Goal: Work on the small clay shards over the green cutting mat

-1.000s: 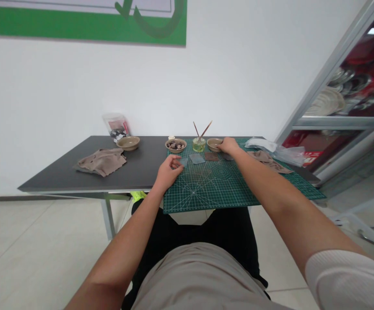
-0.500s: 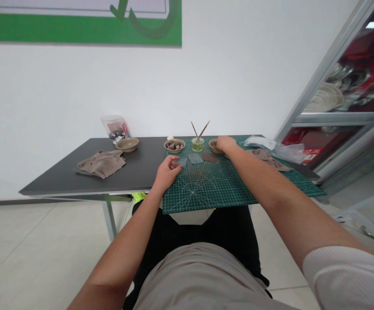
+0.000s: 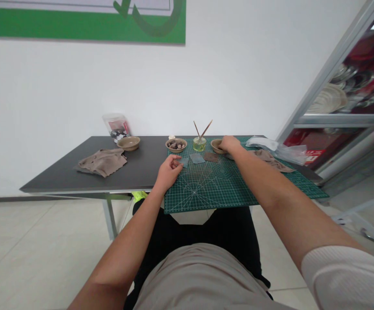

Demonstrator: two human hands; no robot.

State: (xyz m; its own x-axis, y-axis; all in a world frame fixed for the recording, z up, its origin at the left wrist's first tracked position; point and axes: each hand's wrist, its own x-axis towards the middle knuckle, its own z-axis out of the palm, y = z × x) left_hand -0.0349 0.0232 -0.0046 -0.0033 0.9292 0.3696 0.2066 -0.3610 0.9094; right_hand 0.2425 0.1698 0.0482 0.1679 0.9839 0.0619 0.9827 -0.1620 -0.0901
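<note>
My left hand (image 3: 170, 171) rests at the left edge of the green cutting mat (image 3: 219, 189), its thumb and curved fingers apart around a small bluish-grey square sheet (image 3: 184, 162) lying flat. A second bluish-grey sheet (image 3: 197, 158) and a brown square sheet (image 3: 211, 157) lie to its right. My right hand (image 3: 229, 143) reaches into a small tan bowl (image 3: 216, 145) with its fingers bent downward. The fingertips, and anything they hold, are hidden.
Brown stone-like chunks fill another bowl (image 3: 176, 150). Beside it stands a glass jar (image 3: 199, 145) of yellowish liquid with two thin sticks. Farther left are a tan bowl (image 3: 128, 144), a clear container (image 3: 117, 128) and a brown cloth (image 3: 102, 162). Right: a cloth (image 3: 269, 159) and plastic bag (image 3: 287, 151).
The view has shifted slightly. My right hand stays at the small bowl, with its fingers a little more visible at the rim. My left hand remains beside the bluish-grey sheet.
</note>
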